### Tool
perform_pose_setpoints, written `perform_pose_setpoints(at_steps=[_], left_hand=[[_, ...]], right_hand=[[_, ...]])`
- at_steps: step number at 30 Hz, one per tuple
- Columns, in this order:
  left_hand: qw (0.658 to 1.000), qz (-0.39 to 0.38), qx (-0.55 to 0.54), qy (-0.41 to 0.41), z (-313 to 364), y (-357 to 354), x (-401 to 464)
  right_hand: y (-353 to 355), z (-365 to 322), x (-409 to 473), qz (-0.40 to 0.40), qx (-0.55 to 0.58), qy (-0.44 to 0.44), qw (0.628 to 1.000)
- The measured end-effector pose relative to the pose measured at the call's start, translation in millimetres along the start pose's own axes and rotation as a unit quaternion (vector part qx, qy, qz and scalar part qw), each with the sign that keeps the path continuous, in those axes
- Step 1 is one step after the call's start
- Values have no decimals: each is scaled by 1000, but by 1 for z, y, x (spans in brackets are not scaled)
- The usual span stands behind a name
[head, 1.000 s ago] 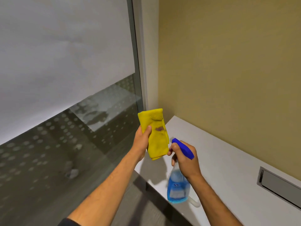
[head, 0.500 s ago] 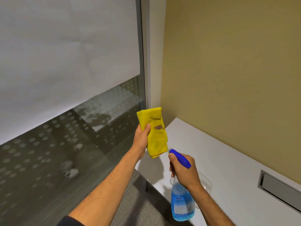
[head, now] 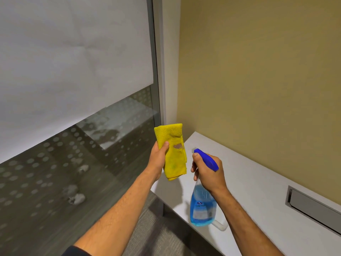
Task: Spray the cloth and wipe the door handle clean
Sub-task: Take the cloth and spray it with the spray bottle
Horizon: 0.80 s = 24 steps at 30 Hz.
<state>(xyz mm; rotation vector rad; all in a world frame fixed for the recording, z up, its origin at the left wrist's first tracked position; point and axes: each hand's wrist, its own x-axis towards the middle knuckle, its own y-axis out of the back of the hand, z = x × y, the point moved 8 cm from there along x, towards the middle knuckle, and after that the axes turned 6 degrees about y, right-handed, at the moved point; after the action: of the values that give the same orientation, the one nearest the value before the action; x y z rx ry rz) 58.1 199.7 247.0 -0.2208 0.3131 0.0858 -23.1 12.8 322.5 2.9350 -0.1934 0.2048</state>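
A folded yellow cloth [head: 173,154] with a small dark stain hangs upright, gripped at its left edge by my left hand [head: 159,159]. Just right of it, my right hand [head: 208,172] is closed around the neck of a spray bottle [head: 203,207] of blue liquid; its blue nozzle head [head: 205,159] points left at the cloth, a short gap away. The bottle hangs over the corner of a white desk [head: 258,182]. No door handle is in view.
A glass partition [head: 73,145] with frosted film and dot pattern fills the left, ending in a metal frame [head: 156,71]. An ochre wall [head: 258,71] stands behind the desk. A grey cable slot [head: 311,207] is set in the desktop at right. Grey carpet lies below.
The bottle dropped half a second ago and has risen again, so the nozzle is back level with the cloth. The cloth stays held in about the same place.
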Motion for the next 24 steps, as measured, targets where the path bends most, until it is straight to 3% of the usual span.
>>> perform_pose_setpoints(at_steps=[8,12,17,24], left_hand=[[1000,7,-21,-3,8,9,2],[999,2,-33,-2,12,11,2],[1000,-8,-20,10,3,6,-1],[1000,-19,13,20,-4,-7,-8]], right_hand=[[-15,25,-24,-51,-33,-34,998],[-7,38,-31,-23,-56,-64,996],[15,19,-11,48,-39,-29,998],[10,-4,2,24,-35,11,999]])
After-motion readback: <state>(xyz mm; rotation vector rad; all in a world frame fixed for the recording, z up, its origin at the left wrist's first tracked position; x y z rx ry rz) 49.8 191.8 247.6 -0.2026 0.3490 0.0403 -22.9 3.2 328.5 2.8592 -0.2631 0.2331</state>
